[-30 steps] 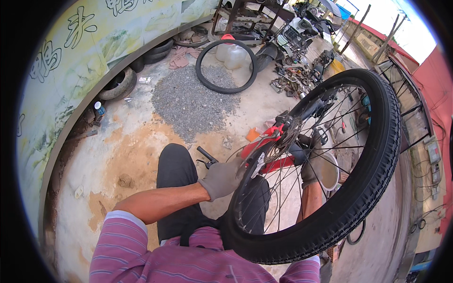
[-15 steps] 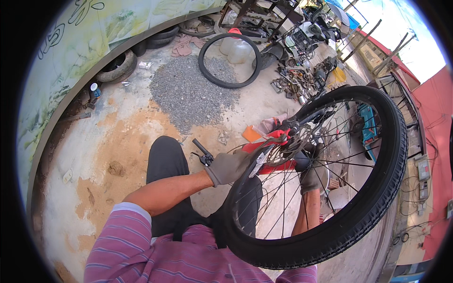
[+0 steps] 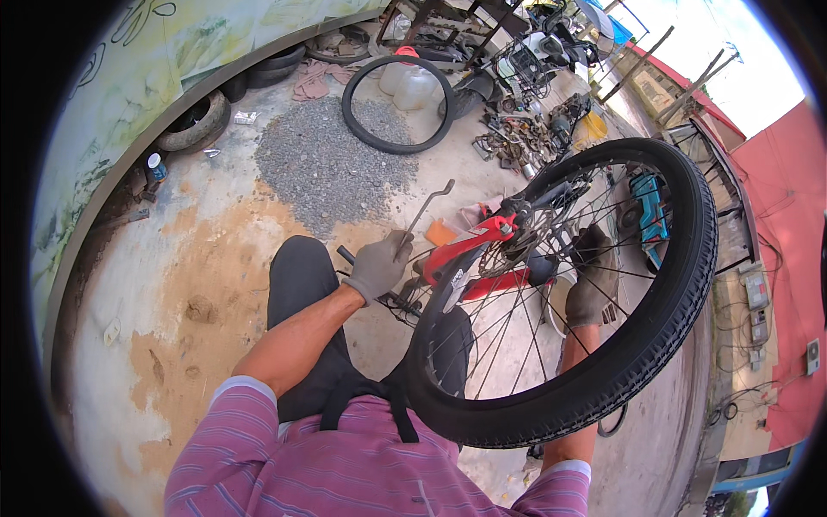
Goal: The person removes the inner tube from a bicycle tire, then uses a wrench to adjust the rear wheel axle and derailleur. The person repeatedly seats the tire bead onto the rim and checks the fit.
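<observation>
My left hand (image 3: 386, 263), in a grey glove, grips a thin, cranked metal tool (image 3: 426, 207) that points up toward the back, just left of the bicycle's red fork (image 3: 469, 239). A wheel with a black treaded tyre (image 3: 693, 267) leans across my lap, a disc rotor (image 3: 517, 252) at its hub. Beyond the spokes, my gloved right hand (image 3: 590, 284) is closed right of the hub; what it holds is hidden. The handlebar (image 3: 346, 257) is partly hidden under my left hand and forearm.
Gravel (image 3: 323, 164), a loose tyre (image 3: 388, 148) and translucent jugs (image 3: 418, 90) lie ahead. Old tyres (image 3: 198, 129) line the curved painted wall (image 3: 112, 112). Metal parts (image 3: 508, 142) are heaped at right, near a turquoise machine (image 3: 648, 215) and a pink wall (image 3: 775, 189).
My left hand has moved left and up from the fork, and the metal tool now rises out of it. My right hand has shifted right of the hub.
</observation>
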Motion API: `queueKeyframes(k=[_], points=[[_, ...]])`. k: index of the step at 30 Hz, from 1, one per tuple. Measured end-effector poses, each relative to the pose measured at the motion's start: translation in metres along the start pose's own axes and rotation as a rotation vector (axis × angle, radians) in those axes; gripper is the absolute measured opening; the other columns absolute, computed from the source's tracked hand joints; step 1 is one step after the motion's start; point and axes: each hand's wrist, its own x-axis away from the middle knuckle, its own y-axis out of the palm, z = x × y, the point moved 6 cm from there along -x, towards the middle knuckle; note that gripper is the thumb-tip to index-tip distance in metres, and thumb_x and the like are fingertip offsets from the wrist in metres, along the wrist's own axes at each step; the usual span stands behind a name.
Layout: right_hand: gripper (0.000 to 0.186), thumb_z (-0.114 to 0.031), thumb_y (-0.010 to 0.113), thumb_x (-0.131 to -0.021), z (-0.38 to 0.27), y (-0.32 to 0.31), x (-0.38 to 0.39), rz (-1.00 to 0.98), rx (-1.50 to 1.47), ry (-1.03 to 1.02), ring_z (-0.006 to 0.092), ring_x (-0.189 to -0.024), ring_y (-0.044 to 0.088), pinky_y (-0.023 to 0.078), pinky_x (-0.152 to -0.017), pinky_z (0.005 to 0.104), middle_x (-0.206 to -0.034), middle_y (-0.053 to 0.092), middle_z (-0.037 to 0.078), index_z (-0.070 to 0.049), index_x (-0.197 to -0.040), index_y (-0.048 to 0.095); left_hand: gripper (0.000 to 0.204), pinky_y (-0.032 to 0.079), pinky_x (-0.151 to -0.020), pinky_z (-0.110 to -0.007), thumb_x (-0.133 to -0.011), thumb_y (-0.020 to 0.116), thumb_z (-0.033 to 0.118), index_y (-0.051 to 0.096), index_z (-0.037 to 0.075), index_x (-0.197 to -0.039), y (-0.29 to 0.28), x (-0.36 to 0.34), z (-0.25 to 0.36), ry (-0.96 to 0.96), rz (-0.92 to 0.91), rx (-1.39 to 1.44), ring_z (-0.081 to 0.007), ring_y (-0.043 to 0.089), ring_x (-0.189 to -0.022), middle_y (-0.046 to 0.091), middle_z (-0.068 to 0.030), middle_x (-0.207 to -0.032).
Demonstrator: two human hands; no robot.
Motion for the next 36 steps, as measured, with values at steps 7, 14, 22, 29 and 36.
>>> queueKeyframes(k=[7, 14, 22, 29, 36], points=[[0.062, -0.053, 0.042, -0.108, -0.052, 0.004, -0.007, -0.002, -0.267, 0.050, 0.0261, -0.124, 0.062, 0.048, -0.105, 0.0411, -0.136, 0.064, 0.013, -0.006, -0.146, 0.053, 0.022, 0.044, -0.039, -0.031, -0.102, 0.059, 0.021, 0.061, 0.000, -0.107, -0.018, -0.008, -0.096, -0.685, 0.219, 0.724, -0.0137, 0.053, -0.044, 0.064, -0.0105, -0.073], [0.058, -0.048, 0.038, -0.110, -0.068, 0.006, -0.030, 0.013, -0.472, 0.197, 0.0273, -0.124, 0.061, 0.048, -0.099, 0.0423, -0.136, 0.063, 0.015, -0.005, -0.148, 0.048, 0.023, 0.044, -0.038, -0.032, -0.100, 0.062, 0.022, 0.059, -0.001, -0.105, -0.012, -0.010, -0.093, -0.675, 0.153, 0.766, -0.0134, 0.050, -0.042, 0.065, -0.0110, -0.074], [0.057, -0.047, 0.034, -0.110, -0.064, 0.003, 0.088, -0.016, -0.312, -0.368, 0.0277, -0.139, 0.052, 0.043, -0.106, 0.0398, -0.144, 0.060, 0.014, -0.008, -0.147, 0.053, 0.022, 0.044, -0.037, -0.034, -0.100, 0.061, 0.021, 0.058, 0.000, -0.104, -0.010, -0.016, -0.093, -0.683, 0.127, 0.776, -0.0137, 0.050, -0.042, 0.064, -0.0109, -0.074], [0.029, -0.024, 0.061, -0.103, 0.012, 0.039, 0.255, -0.612, 0.272, -0.040, 0.0276, -0.130, 0.058, 0.046, -0.108, 0.0399, -0.134, 0.065, 0.016, -0.004, -0.121, 0.072, 0.025, 0.044, -0.040, -0.032, -0.100, 0.061, 0.022, 0.059, -0.001, -0.111, -0.017, -0.013, -0.083, -0.684, 0.123, 0.848, -0.0128, 0.050, -0.045, 0.064, -0.0095, -0.075], [0.038, -0.028, 0.063, -0.104, 0.056, 0.028, 0.259, -0.319, -0.191, 0.530, 0.0210, -0.112, 0.067, 0.052, -0.098, 0.0360, -0.120, 0.072, 0.013, 0.004, -0.123, 0.068, 0.027, 0.046, -0.040, -0.032, -0.099, 0.062, 0.021, 0.058, -0.001, -0.114, -0.022, -0.007, -0.076, -0.673, 0.105, 0.849, -0.0126, 0.049, -0.045, 0.063, -0.0088, -0.075]])
